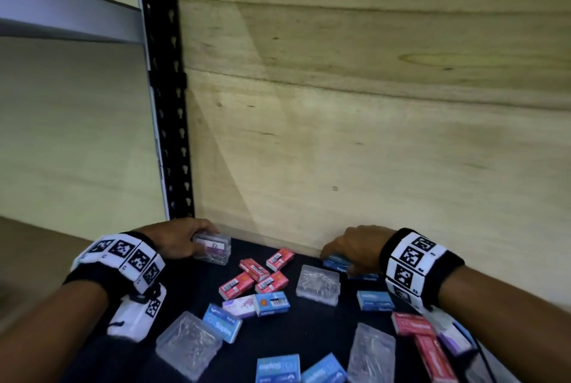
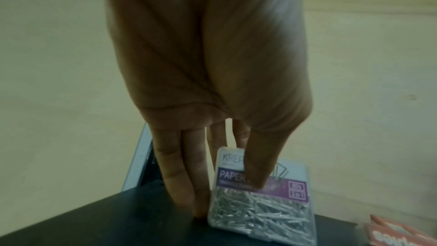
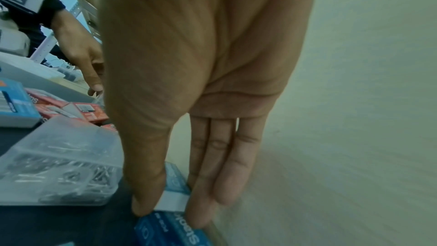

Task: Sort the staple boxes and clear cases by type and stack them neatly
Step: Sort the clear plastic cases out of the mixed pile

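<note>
My left hand is at the back left corner of the black shelf mat. It pinches a clear case of paper clips with a purple label, thumb on the lid and fingers down its left side. The case rests on the mat or on another clear case. By the back wall, my right hand pinches a blue staple box between thumb and fingers. That box lies on top of another blue box.
Red staple boxes lie loose mid-mat, with more at the right. Clear cases and blue boxes are scattered in front. A plywood wall closes the back; a black upright stands at the left.
</note>
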Action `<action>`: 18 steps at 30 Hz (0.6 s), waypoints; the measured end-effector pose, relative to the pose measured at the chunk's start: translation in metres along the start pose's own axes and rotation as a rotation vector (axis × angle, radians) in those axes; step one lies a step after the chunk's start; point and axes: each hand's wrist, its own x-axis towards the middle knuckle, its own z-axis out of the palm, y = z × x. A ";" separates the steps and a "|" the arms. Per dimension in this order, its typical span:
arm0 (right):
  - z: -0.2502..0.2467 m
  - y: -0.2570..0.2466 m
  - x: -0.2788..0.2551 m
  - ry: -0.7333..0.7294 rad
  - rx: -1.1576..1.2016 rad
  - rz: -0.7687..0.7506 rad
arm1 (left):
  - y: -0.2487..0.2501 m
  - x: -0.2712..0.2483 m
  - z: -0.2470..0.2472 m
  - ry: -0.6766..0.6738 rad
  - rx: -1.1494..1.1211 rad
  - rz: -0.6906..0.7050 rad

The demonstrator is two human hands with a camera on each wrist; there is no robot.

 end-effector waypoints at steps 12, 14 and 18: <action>-0.007 0.002 -0.003 0.008 0.029 -0.028 | 0.006 -0.004 -0.003 0.018 0.013 0.027; -0.012 -0.001 -0.005 0.021 0.055 -0.046 | 0.006 -0.005 -0.004 0.025 0.006 0.017; -0.015 -0.012 -0.005 -0.012 0.176 -0.073 | 0.007 -0.006 -0.009 0.044 -0.012 0.006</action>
